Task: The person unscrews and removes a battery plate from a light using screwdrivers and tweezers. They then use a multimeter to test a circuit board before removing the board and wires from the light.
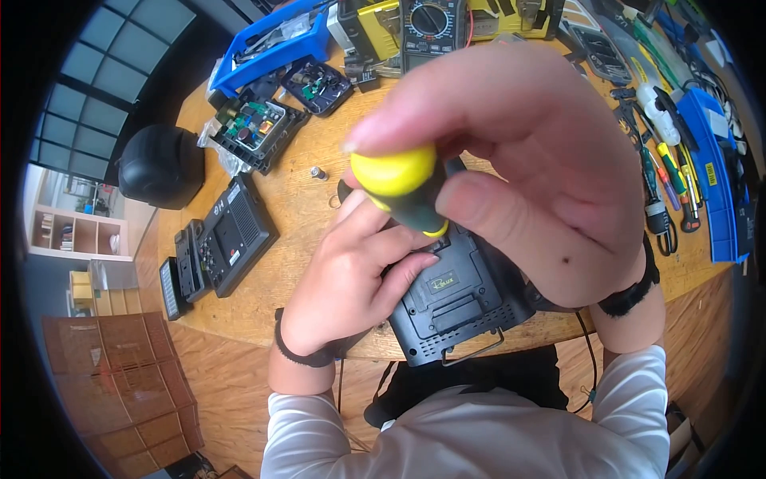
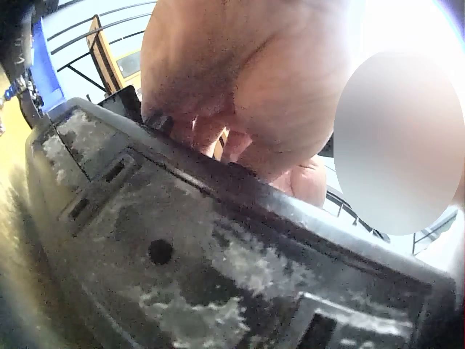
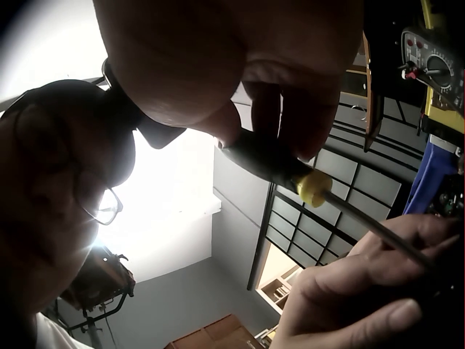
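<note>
My right hand (image 1: pixel 550 160) grips a yellow and black screwdriver (image 1: pixel 392 172) by its handle, high over the work. In the right wrist view the metal shaft (image 3: pixel 374 227) slants down to the fingers of my left hand (image 1: pixel 339 275), where its tip is hidden. The left hand rests on a black device housing (image 1: pixel 447 315) with a Rolux label, its thumb stretched across the top. Its fingertips are out of sight by the shaft, so I cannot tell what they hold. The left wrist view shows the scuffed side of the housing (image 2: pixel 218 247) below the palm.
To the left lie an opened circuit-board case (image 1: pixel 255 128), a black panel device (image 1: pixel 235 235) and a black rounded case (image 1: pixel 159 166). A multimeter (image 1: pixel 431 28) and a blue tray (image 1: pixel 267 48) stand behind. Several hand tools lie beside a blue bin (image 1: pixel 710 172) at right.
</note>
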Demonstrator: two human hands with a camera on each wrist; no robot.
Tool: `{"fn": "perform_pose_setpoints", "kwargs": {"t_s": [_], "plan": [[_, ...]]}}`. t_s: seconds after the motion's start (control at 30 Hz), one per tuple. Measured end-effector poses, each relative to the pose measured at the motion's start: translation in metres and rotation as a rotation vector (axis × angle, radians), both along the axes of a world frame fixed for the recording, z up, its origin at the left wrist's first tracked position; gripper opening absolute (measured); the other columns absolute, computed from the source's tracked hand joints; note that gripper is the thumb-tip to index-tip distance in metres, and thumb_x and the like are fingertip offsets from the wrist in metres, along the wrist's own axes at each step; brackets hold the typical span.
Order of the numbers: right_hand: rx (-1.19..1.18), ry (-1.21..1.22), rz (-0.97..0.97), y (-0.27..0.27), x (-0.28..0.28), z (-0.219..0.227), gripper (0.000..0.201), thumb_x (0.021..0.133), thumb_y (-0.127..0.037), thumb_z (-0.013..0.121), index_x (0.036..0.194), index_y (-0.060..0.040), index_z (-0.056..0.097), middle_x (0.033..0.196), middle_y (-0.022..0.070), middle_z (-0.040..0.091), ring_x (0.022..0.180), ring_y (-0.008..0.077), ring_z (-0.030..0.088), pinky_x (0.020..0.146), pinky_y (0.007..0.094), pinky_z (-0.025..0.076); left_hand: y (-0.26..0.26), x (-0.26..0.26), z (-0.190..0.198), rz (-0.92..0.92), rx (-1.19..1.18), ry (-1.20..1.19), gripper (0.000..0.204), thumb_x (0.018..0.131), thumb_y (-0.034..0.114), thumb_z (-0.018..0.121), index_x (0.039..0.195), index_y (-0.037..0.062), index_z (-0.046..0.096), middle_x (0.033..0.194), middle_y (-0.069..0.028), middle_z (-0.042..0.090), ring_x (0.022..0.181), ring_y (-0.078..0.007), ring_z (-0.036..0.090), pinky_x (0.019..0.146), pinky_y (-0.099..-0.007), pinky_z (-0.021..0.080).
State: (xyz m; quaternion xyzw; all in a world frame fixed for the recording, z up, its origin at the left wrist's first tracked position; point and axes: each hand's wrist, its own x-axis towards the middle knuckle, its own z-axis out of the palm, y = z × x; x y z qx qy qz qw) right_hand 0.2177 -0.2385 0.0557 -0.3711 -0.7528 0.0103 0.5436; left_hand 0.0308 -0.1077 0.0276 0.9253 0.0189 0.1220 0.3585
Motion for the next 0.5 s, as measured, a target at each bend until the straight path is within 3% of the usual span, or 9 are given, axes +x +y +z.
{"fn": "perform_pose_setpoints", "kwargs": {"t_s": [0.1,0.13,0.2,0.23,0.3,0.37,0.5], "plan": [[0.051,0.324,0.134,0.009,-0.008,-0.012,0.046,0.091,-0.002,0.072,0.133,0.0070,0.053,0.126,0.0198,0.065,0.108,0.0248,0.067,0.090,0.0339,0.055,0.002,-0.002,-0.002,-0.001,-0.079,0.027,0.025,0.078,0.004,0.082,0.102,0.0023,0.077,0.123,-0.0186,0.066,0.120,-0.0405,0.059,0.104,-0.0463,0.047],[0.051,0.324,0.135,0.006,-0.002,-0.008,0.046,0.091,-0.002,0.072,0.133,0.0070,0.053,0.126,0.0198,0.065,0.108,0.0248,0.067,0.090,0.0339,0.055,0.003,-0.003,-0.003,0.003,-0.154,0.035,0.025,0.078,0.004,0.082,0.102,0.0023,0.077,0.123,-0.0187,0.066,0.121,-0.0398,0.059,0.104,-0.0461,0.046],[-0.029,-0.077,-0.065,-0.005,0.016,0.002,0.036,0.094,0.000,0.064,0.128,0.0064,0.058,0.121,0.0178,0.068,0.107,0.0246,0.068,0.089,0.0338,0.055,-0.002,-0.001,-0.004,0.047,-0.171,0.039,0.025,0.079,0.005,0.081,0.103,0.0027,0.077,0.123,-0.0185,0.066,0.121,-0.0394,0.059,0.105,-0.0459,0.046],[-0.029,-0.077,-0.065,-0.005,0.006,0.000,0.036,0.094,0.000,0.064,0.128,0.0064,0.058,0.121,0.0178,0.068,0.107,0.0246,0.068,0.089,0.0338,0.055,-0.005,0.000,-0.005,0.090,-0.189,0.043,0.024,0.079,0.005,0.080,0.103,0.0031,0.077,0.122,-0.0182,0.067,0.120,-0.0390,0.059,0.105,-0.0458,0.046],[-0.124,0.513,-0.041,-0.004,-0.022,-0.004,0.029,0.093,-0.001,0.063,0.122,0.0051,0.063,0.115,0.0161,0.072,0.106,0.0263,0.069,0.089,0.0353,0.055,-0.005,0.000,-0.001,0.090,-0.150,0.049,0.025,0.080,0.006,0.080,0.105,0.0037,0.077,0.121,-0.0167,0.068,0.120,-0.0385,0.060,0.104,-0.0460,0.046],[-0.124,0.428,-0.020,-0.005,-0.017,-0.001,0.029,0.094,-0.001,0.061,0.122,0.0054,0.063,0.115,0.0168,0.072,0.107,0.0277,0.069,0.090,0.0365,0.054,-0.003,-0.001,0.002,0.059,-0.049,0.106,0.026,0.081,0.007,0.080,0.107,0.0040,0.076,0.120,-0.0169,0.069,0.118,-0.0384,0.063,0.101,-0.0463,0.049],[-0.134,0.094,0.066,-0.002,-0.001,0.004,0.032,0.095,-0.002,0.055,0.125,0.0066,0.063,0.116,0.0195,0.073,0.111,0.0333,0.069,0.096,0.0412,0.053,-0.005,-0.004,0.005,0.048,-0.088,0.140,0.027,0.083,0.008,0.079,0.109,0.0048,0.076,0.115,-0.0174,0.070,0.113,-0.0384,0.066,0.096,-0.0460,0.052]]}}
